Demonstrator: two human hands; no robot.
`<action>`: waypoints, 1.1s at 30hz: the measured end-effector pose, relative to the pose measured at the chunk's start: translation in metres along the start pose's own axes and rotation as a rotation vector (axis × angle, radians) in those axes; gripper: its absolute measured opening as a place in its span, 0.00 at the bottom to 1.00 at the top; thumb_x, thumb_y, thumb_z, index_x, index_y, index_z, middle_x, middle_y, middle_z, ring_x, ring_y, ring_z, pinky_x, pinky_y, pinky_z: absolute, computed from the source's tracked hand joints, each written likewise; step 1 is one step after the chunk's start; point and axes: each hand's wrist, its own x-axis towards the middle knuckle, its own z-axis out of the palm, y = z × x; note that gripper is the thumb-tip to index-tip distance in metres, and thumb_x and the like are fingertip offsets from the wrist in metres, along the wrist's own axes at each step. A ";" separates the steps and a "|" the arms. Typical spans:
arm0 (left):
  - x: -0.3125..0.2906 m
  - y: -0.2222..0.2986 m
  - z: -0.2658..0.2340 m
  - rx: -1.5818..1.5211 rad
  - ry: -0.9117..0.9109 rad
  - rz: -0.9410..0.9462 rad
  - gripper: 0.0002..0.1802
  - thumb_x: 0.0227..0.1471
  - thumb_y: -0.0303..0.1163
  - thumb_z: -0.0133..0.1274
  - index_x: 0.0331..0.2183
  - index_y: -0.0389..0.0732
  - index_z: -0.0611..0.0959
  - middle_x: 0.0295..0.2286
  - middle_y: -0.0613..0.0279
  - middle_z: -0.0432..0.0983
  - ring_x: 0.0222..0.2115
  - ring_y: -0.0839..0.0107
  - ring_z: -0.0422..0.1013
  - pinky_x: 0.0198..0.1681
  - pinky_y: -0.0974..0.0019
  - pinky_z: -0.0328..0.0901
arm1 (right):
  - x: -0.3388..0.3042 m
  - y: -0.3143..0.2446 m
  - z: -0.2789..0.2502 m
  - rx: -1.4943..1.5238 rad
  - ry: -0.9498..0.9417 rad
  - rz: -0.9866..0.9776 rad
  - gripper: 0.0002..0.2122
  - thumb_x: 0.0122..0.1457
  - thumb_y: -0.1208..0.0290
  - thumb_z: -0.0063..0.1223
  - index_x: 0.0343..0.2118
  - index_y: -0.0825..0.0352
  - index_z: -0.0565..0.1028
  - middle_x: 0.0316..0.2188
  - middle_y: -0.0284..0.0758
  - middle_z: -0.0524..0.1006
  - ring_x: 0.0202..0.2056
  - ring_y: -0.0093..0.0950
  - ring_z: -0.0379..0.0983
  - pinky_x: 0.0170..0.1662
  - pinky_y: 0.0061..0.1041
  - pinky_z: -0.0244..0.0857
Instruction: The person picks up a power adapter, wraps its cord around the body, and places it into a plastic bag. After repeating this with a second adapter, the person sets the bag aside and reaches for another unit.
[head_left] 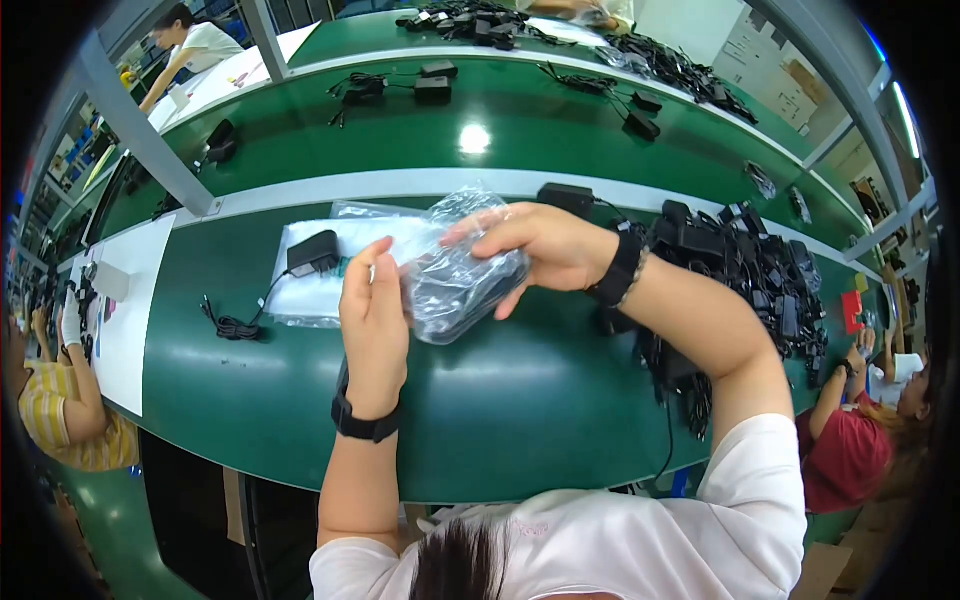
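A clear plastic bag (pixel 455 290) with a black cabled adapter partly visible inside is above the green bench. My right hand (pixel 550 245) grips it from the right, fingers over its top and thumb at its lower right. My left hand (pixel 375 325) is upright at the bag's left edge, with the index finger and thumb stretched up; its other fingers are mostly hidden. Behind my hands lies a stack of clear flat bags (pixel 300 298). On its left part sits a black power adapter (pixel 314 254), its coiled cable (pixel 236 327) trailing onto the bench.
A big heap of black adapters (pixel 740 270) covers the bench's right side. Another adapter (pixel 566 199) lies by the white ledge (pixel 420 184). Adapters with cables (pixel 433 90) rest on the conveyor beyond. Grey posts (pixel 150 130) frame the station; people sit to either side.
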 end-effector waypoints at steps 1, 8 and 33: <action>0.002 0.007 0.000 0.002 0.012 0.013 0.19 0.57 0.38 0.41 0.45 0.34 0.69 0.30 0.62 0.72 0.28 0.80 0.65 0.33 0.77 0.60 | 0.007 -0.008 -0.011 -0.043 -0.032 0.045 0.16 0.55 0.73 0.45 0.48 0.67 0.67 0.45 0.38 0.68 0.42 0.31 0.70 0.33 0.38 0.74; -0.002 0.012 -0.009 0.392 0.223 0.428 0.20 0.48 0.24 0.49 0.45 0.33 0.66 0.39 0.51 0.71 0.39 0.64 0.70 0.39 0.68 0.65 | 0.074 -0.078 -0.212 -1.363 0.741 -0.229 0.15 0.47 0.73 0.52 0.41 0.62 0.74 0.41 0.37 0.72 0.36 0.33 0.72 0.34 0.31 0.69; 0.001 0.021 -0.023 0.985 0.213 0.755 0.08 0.37 0.21 0.54 0.27 0.35 0.76 0.29 0.52 0.73 0.28 0.57 0.71 0.31 0.65 0.67 | 0.228 -0.096 -0.202 -1.784 0.399 0.169 0.27 0.38 0.53 0.58 0.37 0.72 0.72 0.34 0.47 0.74 0.39 0.40 0.70 0.43 0.31 0.63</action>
